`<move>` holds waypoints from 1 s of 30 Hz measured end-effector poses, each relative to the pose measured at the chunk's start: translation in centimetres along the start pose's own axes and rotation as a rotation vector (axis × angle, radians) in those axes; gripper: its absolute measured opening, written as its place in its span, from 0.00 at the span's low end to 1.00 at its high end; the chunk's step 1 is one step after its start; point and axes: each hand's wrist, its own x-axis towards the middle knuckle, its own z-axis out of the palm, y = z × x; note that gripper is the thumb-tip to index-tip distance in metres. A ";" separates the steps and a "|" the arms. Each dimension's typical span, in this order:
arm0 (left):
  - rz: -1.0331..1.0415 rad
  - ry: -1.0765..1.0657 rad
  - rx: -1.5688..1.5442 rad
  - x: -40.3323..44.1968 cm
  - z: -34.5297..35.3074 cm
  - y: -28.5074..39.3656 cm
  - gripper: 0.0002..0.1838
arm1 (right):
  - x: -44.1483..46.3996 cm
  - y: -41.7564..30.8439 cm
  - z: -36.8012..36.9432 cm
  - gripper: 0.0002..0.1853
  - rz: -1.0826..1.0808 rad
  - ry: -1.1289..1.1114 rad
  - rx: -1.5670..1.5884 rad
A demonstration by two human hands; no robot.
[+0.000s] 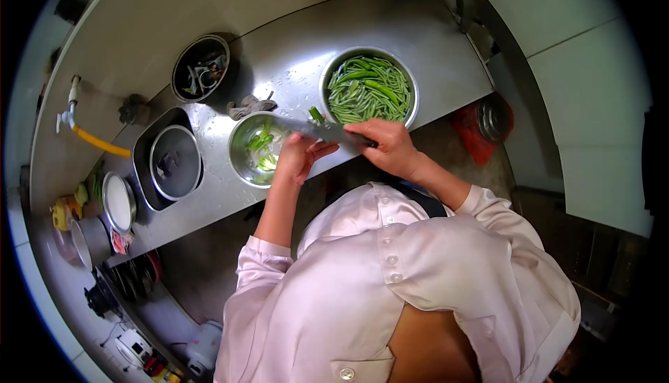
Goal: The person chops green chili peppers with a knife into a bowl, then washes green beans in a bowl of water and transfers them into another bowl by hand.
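My right hand (391,147) is closed around the dark handle of a kitchen knife (327,131), its broad blade pointing left. Under and beside the blade, my left hand (301,156) is curled, with its fingers partly hidden. A piece of green pepper (316,114) sticks up past the blade's far edge and appears to be held in my left hand. Just left of that hand is a metal bowl (240,162) with light green pepper scraps (263,145). Beyond my right hand stands a larger steel basin (412,108), full of cut green pods and long green peppers (382,91).
A grey cloth (251,107) lies on the steel counter (286,56) near a dark bin (175,80) of scraps. Further left, a sink (141,150) holds a metal pot (178,163). A yellow hose (103,145) runs from the tap. A red bag (474,136) is below the counter's right end.
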 end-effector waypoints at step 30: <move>0.119 0.236 -0.298 -11.3 -7.6 -0.2 0.15 | 4.0 1.1 11.6 0.20 -0.318 -0.281 -0.182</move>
